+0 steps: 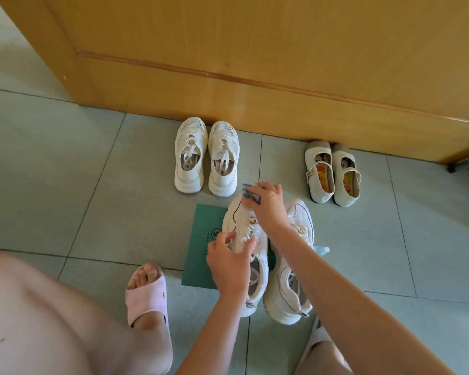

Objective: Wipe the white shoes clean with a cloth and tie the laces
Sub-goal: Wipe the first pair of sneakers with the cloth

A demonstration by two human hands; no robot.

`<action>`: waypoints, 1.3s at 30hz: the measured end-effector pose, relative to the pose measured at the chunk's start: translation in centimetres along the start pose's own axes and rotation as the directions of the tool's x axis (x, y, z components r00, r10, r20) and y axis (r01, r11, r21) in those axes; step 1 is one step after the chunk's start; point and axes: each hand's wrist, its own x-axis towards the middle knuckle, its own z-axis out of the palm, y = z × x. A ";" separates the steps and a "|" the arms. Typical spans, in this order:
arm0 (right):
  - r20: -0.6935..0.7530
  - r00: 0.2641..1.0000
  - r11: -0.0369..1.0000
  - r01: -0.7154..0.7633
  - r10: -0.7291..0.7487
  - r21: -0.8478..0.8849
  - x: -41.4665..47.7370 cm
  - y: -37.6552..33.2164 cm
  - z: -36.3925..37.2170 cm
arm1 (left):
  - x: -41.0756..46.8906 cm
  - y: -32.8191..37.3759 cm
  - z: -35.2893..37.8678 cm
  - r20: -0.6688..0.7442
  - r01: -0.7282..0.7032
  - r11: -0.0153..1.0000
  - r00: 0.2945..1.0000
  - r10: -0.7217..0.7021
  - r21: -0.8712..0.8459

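1. I am steadying the white shoe (234, 215) on the green mat (201, 255), my left hand (228, 262) gripping its laced upper, fingers curled round it.
2. My right hand (268, 204) is pinching the blue cloth (251, 194) against the toe; short, firm strokes should be cleaning best.
3. The small bottle (322, 250) is showing beside the second shoe (284, 293); I cannot tell its contents.

Your count: four sneakers (191, 155), two by door (255, 50); two strap shoes (320, 171), two slippers (146, 296), one cloth (248, 192), one mat (203, 239).
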 end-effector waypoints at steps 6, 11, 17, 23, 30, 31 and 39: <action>0.202 0.956 0.976 0.218 -0.213 -0.003 -0.8 -0.2 0.2 | 0.0 -0.1 0.1 -0.009 -0.001 1.000 1.000 0.001 0.012; 0.449 0.851 0.920 0.366 -0.272 -0.137 0.6 -1.7 -0.2 | -0.1 -0.3 0.1 -0.012 -0.011 1.000 1.000 0.011 0.012; 0.296 0.931 0.930 0.286 -0.212 -0.231 2.5 -1.2 -1.0 | -0.1 -0.2 0.2 -0.007 -0.005 1.000 1.000 0.005 -0.004; 0.019 0.998 0.998 0.064 -0.064 -0.002 1.9 0.8 -0.1 | 0.2 0.1 0.1 0.017 0.021 0.999 1.000 -0.020 -0.032; -0.093 0.993 0.992 -0.064 0.074 0.111 1.6 1.8 -0.2 | 0.3 -0.2 0.0 0.005 0.018 0.998 1.000 -0.018 -0.061; -0.117 0.988 0.988 -0.085 0.101 0.133 1.6 1.9 -0.4 | 0.3 -0.3 0.1 -0.001 0.018 0.998 1.000 -0.018 -0.065; -0.177 0.961 0.969 -0.186 0.215 0.163 0.2 1.7 0.2 | 0.3 -0.2 0.1 -0.005 0.043 0.995 0.999 -0.044 -0.094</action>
